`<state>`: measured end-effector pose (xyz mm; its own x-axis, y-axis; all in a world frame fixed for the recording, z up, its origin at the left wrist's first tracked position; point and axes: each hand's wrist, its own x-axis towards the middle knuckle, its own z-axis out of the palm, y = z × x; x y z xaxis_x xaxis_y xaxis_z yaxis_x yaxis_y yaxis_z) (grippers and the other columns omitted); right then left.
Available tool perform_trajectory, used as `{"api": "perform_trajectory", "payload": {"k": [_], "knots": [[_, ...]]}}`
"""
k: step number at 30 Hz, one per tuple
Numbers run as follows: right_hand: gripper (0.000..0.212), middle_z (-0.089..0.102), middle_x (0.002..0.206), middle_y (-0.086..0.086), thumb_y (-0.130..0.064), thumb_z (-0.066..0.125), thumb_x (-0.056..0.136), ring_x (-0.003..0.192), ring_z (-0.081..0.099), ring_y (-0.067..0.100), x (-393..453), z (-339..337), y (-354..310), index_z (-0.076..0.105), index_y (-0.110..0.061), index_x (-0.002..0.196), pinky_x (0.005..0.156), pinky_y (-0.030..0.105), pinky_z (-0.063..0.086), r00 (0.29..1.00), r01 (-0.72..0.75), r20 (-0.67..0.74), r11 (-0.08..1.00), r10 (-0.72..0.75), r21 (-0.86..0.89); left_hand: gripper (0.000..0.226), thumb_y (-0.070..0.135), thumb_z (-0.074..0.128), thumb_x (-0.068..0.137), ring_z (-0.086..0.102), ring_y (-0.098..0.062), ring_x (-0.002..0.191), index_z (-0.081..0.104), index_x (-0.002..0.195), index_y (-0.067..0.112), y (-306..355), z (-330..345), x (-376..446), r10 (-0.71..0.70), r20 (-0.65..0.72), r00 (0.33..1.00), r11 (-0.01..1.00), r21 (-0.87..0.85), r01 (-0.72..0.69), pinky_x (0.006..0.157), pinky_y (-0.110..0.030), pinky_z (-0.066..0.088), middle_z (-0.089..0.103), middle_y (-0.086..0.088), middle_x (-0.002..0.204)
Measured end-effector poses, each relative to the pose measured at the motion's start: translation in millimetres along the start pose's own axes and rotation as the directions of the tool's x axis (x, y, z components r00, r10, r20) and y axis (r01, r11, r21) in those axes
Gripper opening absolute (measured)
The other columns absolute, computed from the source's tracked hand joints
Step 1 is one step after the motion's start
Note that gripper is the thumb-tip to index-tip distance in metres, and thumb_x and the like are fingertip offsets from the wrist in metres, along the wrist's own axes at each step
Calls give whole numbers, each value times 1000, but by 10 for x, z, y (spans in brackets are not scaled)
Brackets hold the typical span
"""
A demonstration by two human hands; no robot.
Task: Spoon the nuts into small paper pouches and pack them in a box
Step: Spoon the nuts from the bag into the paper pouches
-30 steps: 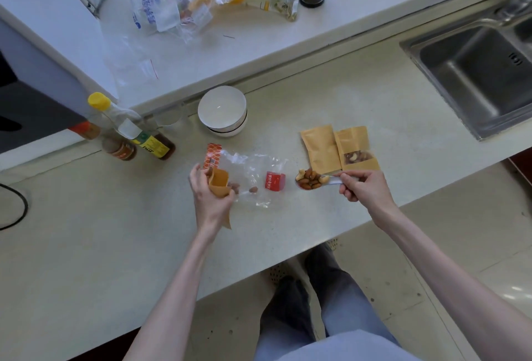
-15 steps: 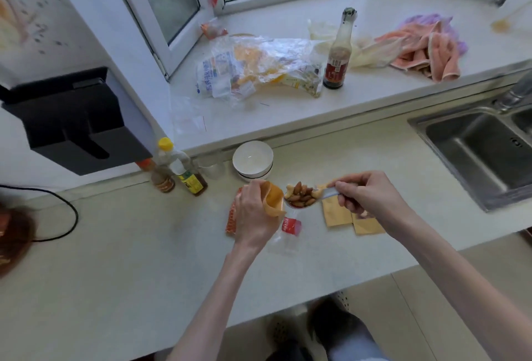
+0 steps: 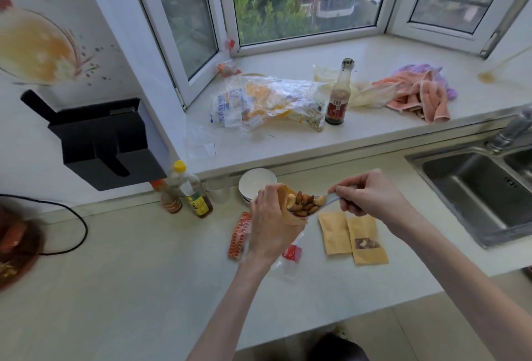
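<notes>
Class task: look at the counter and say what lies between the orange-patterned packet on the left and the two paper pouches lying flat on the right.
In the head view, between the orange-patterned packet and the flat pouches lies a clear plastic bag with a red label, partly hidden under the left hand.

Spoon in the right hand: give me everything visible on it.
The spoon looks pale and glossy, possibly plastic or metal; material unclear. Its bowl is heaped with nuts, mostly brown almonds plus a few paler cashews. It lies roughly level, bowl pointing left into the open mouth of the tan paper pouch held by the left hand. The right hand pinches the handle, hiding its end. It is held above the counter.
</notes>
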<state>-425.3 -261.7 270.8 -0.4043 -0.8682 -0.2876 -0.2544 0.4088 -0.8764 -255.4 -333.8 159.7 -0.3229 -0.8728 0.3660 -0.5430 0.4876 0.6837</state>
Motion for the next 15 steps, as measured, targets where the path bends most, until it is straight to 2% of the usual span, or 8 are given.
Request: {"api": "perform_trajectory", "payload": {"k": [5,10,15], "knots": [[22,62,47,4,-4,58,90,36,45,8,-28,-6,-136,74,-8,76,38,17,36,1000,5,-7,997,-5,-81,67,27,86,60,33,-4,87,37,106,26,57,-33,-11,9,15,1000,1000,9,-9,90,-40,46,43,10,95],[21,63,47,5,-3,59,89,36,47,8,-55,-11,-223,75,-8,76,39,17,38,1000,12,1,984,-12,-175,69,26,86,61,43,-11,87,33,104,32,74,-39,-55,20,10,1000,1000,2,-20,90,-36,43,45,10,93],[20,64,47,3,-5,60,88,35,48,6,-87,-6,-272,75,-9,75,40,17,39,1000,24,1,966,-25,-258,71,27,87,61,38,-6,87,33,107,32,85,-34,-104,15,5,1000,1000,-9,-15,89,-35,43,41,14,93]]}}
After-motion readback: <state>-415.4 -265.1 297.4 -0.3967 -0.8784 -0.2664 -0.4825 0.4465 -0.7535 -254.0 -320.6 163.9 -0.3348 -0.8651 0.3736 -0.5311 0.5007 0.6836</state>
